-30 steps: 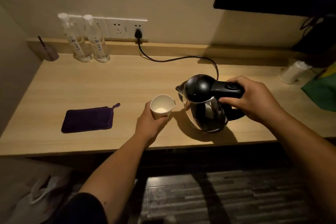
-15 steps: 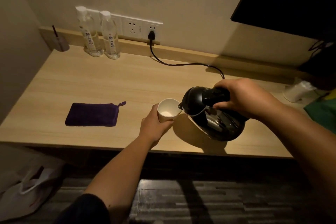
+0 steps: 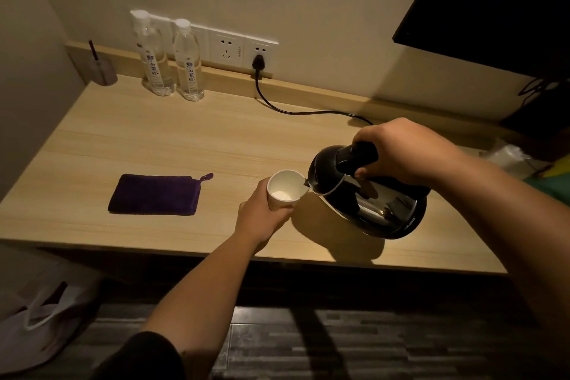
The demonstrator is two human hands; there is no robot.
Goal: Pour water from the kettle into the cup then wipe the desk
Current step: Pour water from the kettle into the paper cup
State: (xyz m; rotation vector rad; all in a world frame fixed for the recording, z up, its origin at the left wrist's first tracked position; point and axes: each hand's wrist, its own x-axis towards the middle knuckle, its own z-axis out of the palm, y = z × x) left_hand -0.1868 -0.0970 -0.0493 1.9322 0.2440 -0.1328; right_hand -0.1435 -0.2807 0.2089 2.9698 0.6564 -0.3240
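My left hand (image 3: 260, 216) grips a white paper cup (image 3: 285, 190) from below, holding it above the wooden desk (image 3: 154, 139). A black and steel kettle (image 3: 367, 194) hangs tilted to the left in my right hand (image 3: 401, 153), which is wrapped around its black handle. The kettle's spout rests on the cup's right rim. The cup's pale bottom is visible inside. A folded dark purple cloth (image 3: 155, 194) lies flat on the desk, left of the cup.
Two clear water bottles (image 3: 171, 58) stand at the back by the wall sockets (image 3: 240, 48). A black power cord (image 3: 296, 108) runs from a socket toward the kettle. A small cup with a stick (image 3: 103, 69) sits far left. A white bag (image 3: 37, 330) lies on the floor.
The kettle has tipped further left and its spout has come onto the cup's rim. The cup stayed in my left hand. The camera view shifted right and down.
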